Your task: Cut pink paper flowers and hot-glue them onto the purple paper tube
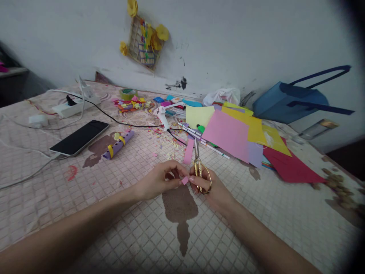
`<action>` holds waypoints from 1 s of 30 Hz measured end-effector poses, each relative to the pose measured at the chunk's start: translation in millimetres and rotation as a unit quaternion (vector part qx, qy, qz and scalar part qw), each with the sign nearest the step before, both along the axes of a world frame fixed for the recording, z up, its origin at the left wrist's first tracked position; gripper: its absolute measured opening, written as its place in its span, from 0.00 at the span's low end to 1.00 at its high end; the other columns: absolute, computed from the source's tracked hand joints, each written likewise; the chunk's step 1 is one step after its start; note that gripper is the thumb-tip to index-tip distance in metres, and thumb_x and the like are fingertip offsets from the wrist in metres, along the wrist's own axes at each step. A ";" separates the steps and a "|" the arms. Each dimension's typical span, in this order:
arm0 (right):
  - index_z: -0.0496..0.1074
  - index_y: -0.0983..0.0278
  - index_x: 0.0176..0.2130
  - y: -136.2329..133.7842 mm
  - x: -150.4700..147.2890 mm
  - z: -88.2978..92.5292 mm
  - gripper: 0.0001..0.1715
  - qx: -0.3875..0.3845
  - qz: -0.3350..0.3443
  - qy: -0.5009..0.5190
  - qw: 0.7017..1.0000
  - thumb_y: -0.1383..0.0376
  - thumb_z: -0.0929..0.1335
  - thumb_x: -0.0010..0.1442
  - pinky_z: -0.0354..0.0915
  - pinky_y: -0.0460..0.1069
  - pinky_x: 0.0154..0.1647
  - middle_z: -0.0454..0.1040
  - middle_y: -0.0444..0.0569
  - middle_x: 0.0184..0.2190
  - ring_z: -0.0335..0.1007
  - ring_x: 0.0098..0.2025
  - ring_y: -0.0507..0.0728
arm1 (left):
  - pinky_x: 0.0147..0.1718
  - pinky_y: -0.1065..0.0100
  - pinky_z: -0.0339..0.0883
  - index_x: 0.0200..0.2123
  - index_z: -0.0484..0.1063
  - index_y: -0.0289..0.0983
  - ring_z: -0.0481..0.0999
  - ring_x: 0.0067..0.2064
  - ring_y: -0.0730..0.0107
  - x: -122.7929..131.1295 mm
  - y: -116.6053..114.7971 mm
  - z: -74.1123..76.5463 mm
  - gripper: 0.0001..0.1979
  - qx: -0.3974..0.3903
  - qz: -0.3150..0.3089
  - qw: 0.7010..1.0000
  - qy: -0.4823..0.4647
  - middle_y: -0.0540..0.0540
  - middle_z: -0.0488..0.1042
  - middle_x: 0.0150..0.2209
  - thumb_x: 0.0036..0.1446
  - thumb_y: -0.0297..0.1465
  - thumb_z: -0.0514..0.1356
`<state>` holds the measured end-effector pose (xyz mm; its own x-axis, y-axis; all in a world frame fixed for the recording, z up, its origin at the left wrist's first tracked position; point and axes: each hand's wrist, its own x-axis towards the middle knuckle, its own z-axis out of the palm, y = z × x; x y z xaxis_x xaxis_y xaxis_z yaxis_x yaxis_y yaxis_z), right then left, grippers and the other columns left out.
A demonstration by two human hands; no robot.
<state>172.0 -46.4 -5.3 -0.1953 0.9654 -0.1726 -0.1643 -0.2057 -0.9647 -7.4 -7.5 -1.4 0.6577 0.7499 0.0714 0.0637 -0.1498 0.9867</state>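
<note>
Left hand (158,183) pinches a pink paper scrap (184,180) over the near middle of the table (256,213), while right hand (214,190), closed through the loops of scissors (200,169) pointing far, lends fingertips to steady it, blades kept clear.

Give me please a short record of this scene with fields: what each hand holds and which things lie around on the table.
Left hand: pinches a pink paper piece at the fingertips.
Right hand: holds gold scissors, blades pointing away from the person.
Just beyond the hands: pink strip beside the blades.
Left part of table: phone, screen dark; purple tube with yellow bands.
Middle: white glue gun on a black cord.
Right part: coloured paper sheets, overlapping; blue bag by the wall.
</note>
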 end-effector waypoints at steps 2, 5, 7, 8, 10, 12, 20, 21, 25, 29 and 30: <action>0.66 0.64 0.30 -0.3 -0.2 -0.1 0.08 -0.014 0.018 0.014 1.000 0.66 0.69 0.48 0.53 0.42 0.20 0.62 0.38 0.20 0.56 0.19 0.46 | 0.35 0.70 0.63 0.33 0.71 0.34 0.69 0.35 0.72 0.0 -0.8 0.3 0.08 0.010 -0.003 1.000 0.004 0.45 0.70 0.35 0.53 0.33 0.60; 0.66 0.65 0.29 -1.1 -1.3 2.3 0.08 -0.019 0.037 -0.005 0.999 0.64 0.69 0.49 0.53 0.43 0.20 0.63 0.39 0.20 0.56 0.19 0.47 | 0.35 0.69 0.63 0.31 0.70 0.33 0.70 0.35 0.71 0.9 -0.2 -0.2 0.08 -0.024 0.004 1.000 -0.014 0.46 0.71 0.33 0.52 0.33 0.60; 0.66 0.65 0.30 -1.3 -1.7 4.5 0.09 0.000 0.029 -0.032 0.999 0.63 0.69 0.51 0.53 0.43 0.20 0.64 0.40 0.21 0.57 0.20 0.47 | 0.32 0.70 0.62 0.31 0.70 0.33 0.69 0.32 0.73 1.5 1.1 -0.3 0.09 -0.060 0.020 0.998 -0.022 0.46 0.71 0.30 0.52 0.34 0.60; 0.65 0.65 0.30 -1.2 -1.7 5.4 0.09 0.013 0.019 -0.046 0.999 0.62 0.68 0.51 0.53 0.43 0.20 0.64 0.40 0.20 0.57 0.20 0.47 | 0.31 0.71 0.61 0.31 0.69 0.32 0.68 0.31 0.74 1.8 1.7 -0.2 0.09 -0.074 0.028 0.997 -0.023 0.47 0.71 0.29 0.51 0.34 0.60; 0.65 0.64 0.31 -0.8 -1.6 6.3 0.10 0.035 -0.001 -0.072 0.997 0.61 0.69 0.52 0.53 0.43 0.19 0.63 0.38 0.20 0.57 0.19 0.47 | 0.28 0.72 0.59 0.30 0.68 0.32 0.67 0.28 0.76 2.4 2.2 -0.4 0.10 -0.094 0.038 0.995 -0.026 0.49 0.69 0.27 0.50 0.34 0.61; 0.64 0.64 0.31 -0.5 -1.7 6.0 0.11 0.049 -0.013 -0.094 0.994 0.61 0.69 0.51 0.53 0.43 0.19 0.62 0.38 0.20 0.58 0.19 0.47 | 0.26 0.73 0.57 0.31 0.68 0.32 0.65 0.27 0.77 3.2 1.5 -1.3 0.11 -0.107 0.032 0.993 -0.029 0.50 0.68 0.26 0.49 0.34 0.62; 0.64 0.63 0.31 -2.7 -3.9 2.5 0.07 0.072 -0.024 -0.141 0.987 0.65 0.68 0.51 0.54 0.43 0.21 0.62 0.38 0.22 0.57 0.21 0.47 | 0.27 0.73 0.58 0.31 0.67 0.33 0.66 0.29 0.76 5.7 -2.8 -9.8 0.12 -0.075 0.026 0.997 0.006 0.49 0.69 0.27 0.51 0.36 0.61; 0.64 0.63 0.32 -2.9 -3.9 2.0 0.07 0.075 -0.028 -0.145 0.986 0.65 0.68 0.51 0.54 0.43 0.20 0.62 0.39 0.22 0.57 0.21 0.47 | 0.26 0.73 0.58 0.30 0.67 0.33 0.66 0.28 0.76 5.5 -2.7 -10.0 0.12 -0.072 0.032 0.997 0.017 0.50 0.69 0.26 0.51 0.37 0.60; 0.63 0.63 0.32 -2.3 -3.4 -0.6 0.09 0.084 -0.028 -0.145 0.985 0.62 0.68 0.51 0.55 0.43 0.20 0.62 0.39 0.22 0.57 0.21 0.47 | 0.23 0.74 0.56 0.28 0.67 0.33 0.65 0.25 0.77 4.0 -0.3 -8.3 0.12 -0.089 0.033 0.995 0.033 0.51 0.67 0.22 0.52 0.38 0.59; 0.62 0.63 0.31 -2.2 -2.5 0.8 0.13 0.082 -0.015 -0.147 0.986 0.56 0.66 0.55 0.54 0.43 0.19 0.62 0.39 0.21 0.55 0.19 0.47 | 0.26 0.73 0.60 0.28 0.67 0.32 0.67 0.25 0.77 1.0 5.4 -4.5 0.12 -0.122 0.056 0.991 -0.006 0.51 0.68 0.23 0.52 0.37 0.60; 0.62 0.63 0.30 -2.7 -2.1 2.0 0.14 0.083 -0.012 -0.149 0.985 0.55 0.65 0.57 0.54 0.43 0.18 0.61 0.39 0.20 0.54 0.19 0.47 | 0.27 0.73 0.61 0.28 0.66 0.32 0.68 0.25 0.77 0.1 7.1 -3.7 0.12 -0.129 0.068 0.989 -0.017 0.51 0.69 0.23 0.51 0.37 0.60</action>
<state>169.9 -49.1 -3.4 -0.1365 0.9889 -0.0587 0.1290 -0.0410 -0.9908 -7.3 -0.4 -5.0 0.5498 0.8277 -0.1128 0.0314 0.1144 0.9929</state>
